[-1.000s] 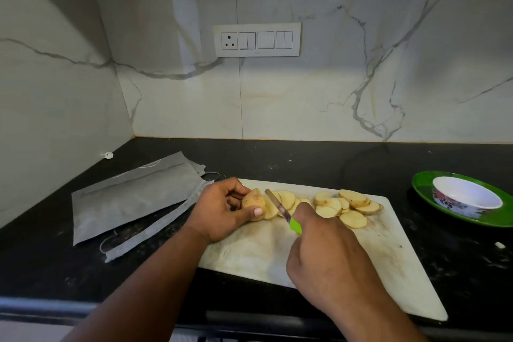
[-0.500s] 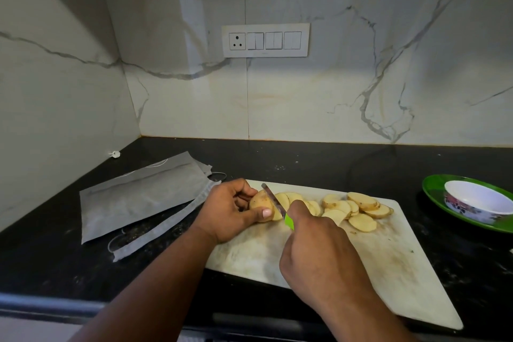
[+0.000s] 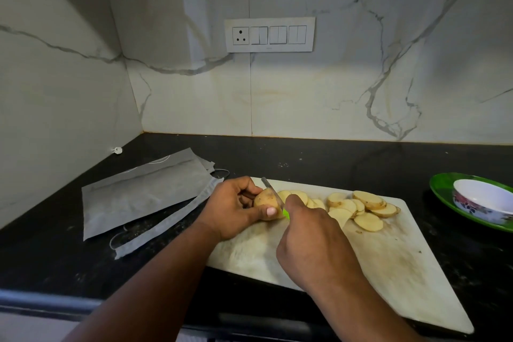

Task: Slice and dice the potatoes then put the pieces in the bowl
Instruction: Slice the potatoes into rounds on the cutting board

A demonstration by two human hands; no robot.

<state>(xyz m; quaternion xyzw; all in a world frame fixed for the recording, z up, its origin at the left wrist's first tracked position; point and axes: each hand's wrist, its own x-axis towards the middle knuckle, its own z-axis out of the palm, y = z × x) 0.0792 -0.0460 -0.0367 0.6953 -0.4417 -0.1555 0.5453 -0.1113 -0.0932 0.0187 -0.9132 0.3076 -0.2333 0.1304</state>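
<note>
board [image 3: 388, 266]: on the surface [image 3: 305, 158], centre
slices [image 3: 358, 207]: on board, right of potato [image 3: 265, 198]
bag [image 3: 138, 194]: left of board
bowl [image 3: 484, 200]: in plate [image 3: 441, 189], right of board

knife handle [image 3: 286, 213] mostly hidden inside right hand [image 3: 313, 241], green plate [image 3: 444, 189] cut off at right edge

From my feed the light is dim and warm, brightest on the marble wall [image 3: 333, 97] under the switch panel [image 3: 269, 34], which carries a pale reflected streak. The black surface [image 3: 319, 158] stays dark with faint sheen. Wide-angle bending curves the wall seams, the corners darken, and the near forearms look soft.
</note>
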